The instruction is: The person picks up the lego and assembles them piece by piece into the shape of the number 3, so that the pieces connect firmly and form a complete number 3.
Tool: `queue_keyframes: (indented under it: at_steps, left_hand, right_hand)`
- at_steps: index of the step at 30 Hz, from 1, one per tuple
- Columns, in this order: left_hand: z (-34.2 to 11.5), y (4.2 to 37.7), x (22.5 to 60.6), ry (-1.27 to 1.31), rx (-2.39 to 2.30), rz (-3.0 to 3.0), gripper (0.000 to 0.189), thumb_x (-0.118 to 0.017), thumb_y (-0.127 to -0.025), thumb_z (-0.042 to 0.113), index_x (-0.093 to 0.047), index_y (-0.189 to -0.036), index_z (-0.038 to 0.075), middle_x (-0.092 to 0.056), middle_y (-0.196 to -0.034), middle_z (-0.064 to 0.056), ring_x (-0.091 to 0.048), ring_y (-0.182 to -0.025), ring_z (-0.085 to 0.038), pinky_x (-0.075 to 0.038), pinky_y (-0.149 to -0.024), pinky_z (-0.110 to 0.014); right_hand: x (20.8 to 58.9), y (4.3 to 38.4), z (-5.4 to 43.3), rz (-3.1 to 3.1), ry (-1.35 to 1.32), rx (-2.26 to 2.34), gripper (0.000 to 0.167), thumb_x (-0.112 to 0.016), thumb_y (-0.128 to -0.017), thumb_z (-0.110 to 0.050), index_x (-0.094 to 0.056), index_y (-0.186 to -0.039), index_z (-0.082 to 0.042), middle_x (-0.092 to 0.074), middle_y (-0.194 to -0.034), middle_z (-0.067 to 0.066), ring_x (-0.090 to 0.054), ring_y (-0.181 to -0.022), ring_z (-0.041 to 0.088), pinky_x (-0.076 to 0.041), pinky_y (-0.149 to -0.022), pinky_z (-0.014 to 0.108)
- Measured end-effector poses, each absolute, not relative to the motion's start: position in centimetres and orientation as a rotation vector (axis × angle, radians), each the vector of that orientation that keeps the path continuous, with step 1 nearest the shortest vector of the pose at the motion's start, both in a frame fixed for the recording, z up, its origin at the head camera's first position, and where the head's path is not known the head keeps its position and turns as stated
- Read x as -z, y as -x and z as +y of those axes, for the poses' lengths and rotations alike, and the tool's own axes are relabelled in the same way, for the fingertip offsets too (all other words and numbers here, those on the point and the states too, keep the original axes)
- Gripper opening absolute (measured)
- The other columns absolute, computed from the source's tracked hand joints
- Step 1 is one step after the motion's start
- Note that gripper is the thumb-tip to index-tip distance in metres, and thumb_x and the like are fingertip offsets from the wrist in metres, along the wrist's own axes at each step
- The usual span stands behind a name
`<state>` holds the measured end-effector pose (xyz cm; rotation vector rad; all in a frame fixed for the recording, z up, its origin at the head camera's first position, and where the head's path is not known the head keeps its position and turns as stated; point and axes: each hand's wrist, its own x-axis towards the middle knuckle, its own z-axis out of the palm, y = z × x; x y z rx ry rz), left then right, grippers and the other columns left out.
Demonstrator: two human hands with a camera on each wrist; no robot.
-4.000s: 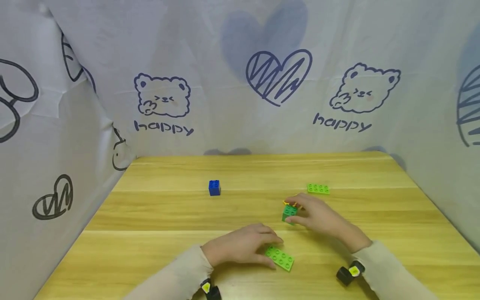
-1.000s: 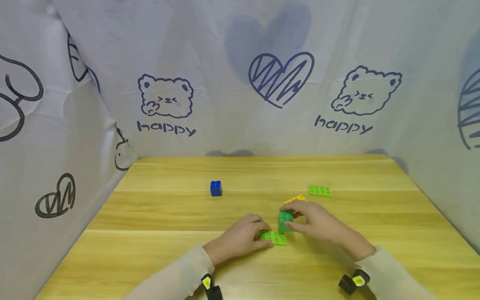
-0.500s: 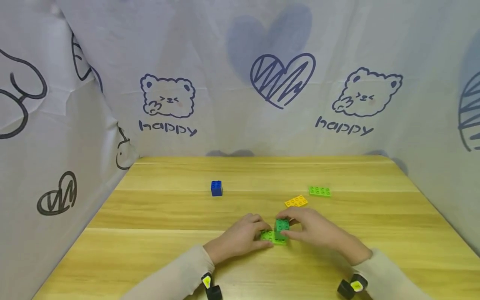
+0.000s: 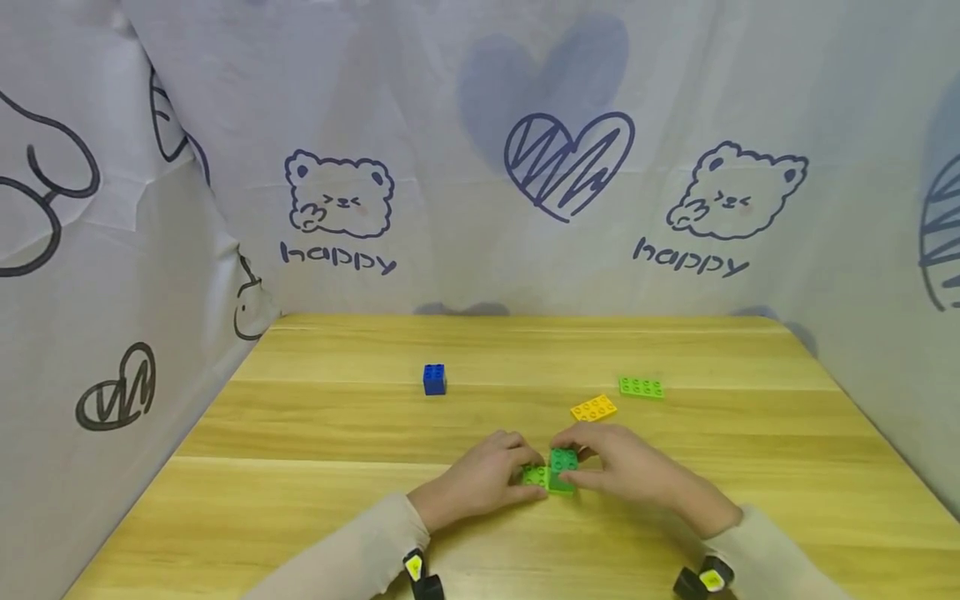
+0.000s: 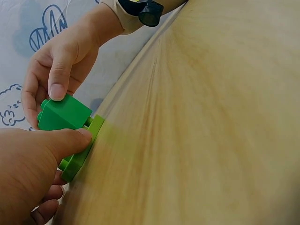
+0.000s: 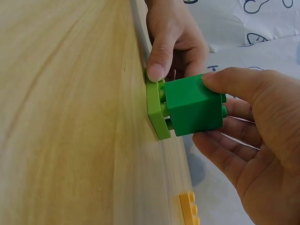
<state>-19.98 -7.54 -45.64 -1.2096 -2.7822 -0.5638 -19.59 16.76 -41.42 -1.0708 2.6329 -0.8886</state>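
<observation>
A dark green toy brick [image 4: 563, 467] sits over the right end of a light green flat brick [image 4: 535, 476] on the table. My right hand [image 4: 626, 467] pinches the dark green brick between thumb and fingers. In the right wrist view the dark green brick [image 6: 194, 105] rests on the studs of the flat brick [image 6: 157, 110], with studs still showing in a narrow gap. My left hand [image 4: 480, 475] grips the flat brick's left end, thumb on the near side and fingers on the far side. In the left wrist view, its thumb [image 5: 75, 140] partly covers the flat brick [image 5: 84, 157].
Beyond my right hand a yellow flat brick [image 4: 593, 408] lies on the wooden table [image 4: 337, 425]. Farther back and right is another light green flat brick [image 4: 641, 387]. A blue brick [image 4: 434, 380] stands back left. Printed cloth [image 4: 450, 250] hangs behind the table.
The left hand has drawn the light green flat brick back and straightened it. The right hand has carried the dark green brick left and nearer, lowering it onto the flat brick's right end.
</observation>
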Motion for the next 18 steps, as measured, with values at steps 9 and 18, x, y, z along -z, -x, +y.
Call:
queue_keyframes:
  at_steps: [9, 18]
  left_hand:
    - [-7.61, 19.87, 45.63, 1.208, 0.58, -2.785, 0.043, -0.066, -0.091, 0.049, -0.069, -0.119, 0.017, -0.061, -0.105, 0.007, -0.052, -0.094, -0.006, -0.046, -0.083, -0.022]
    - [-7.51, 20.01, 45.8, 1.213, 0.587, -2.773, 0.042, -0.067, -0.09, 0.048, -0.069, -0.119, 0.017, -0.061, -0.105, 0.008, -0.051, -0.093, -0.005, -0.045, -0.081, -0.02]
  right_hand:
    - [41.46, 19.6, 16.55, 2.619, 1.1, 0.884, 0.046, -0.065, -0.094, -0.039, -0.061, -0.128, -0.009, -0.063, -0.121, -0.002, -0.063, -0.1, 0.01, -0.053, -0.085, 0.027]
    - [41.6, 19.52, 16.55, 2.665, 1.119, 0.843, 0.035, -0.071, -0.091, -0.032, -0.062, -0.12, -0.014, -0.063, -0.111, -0.008, -0.063, -0.097, 0.007, -0.053, -0.082, 0.026]
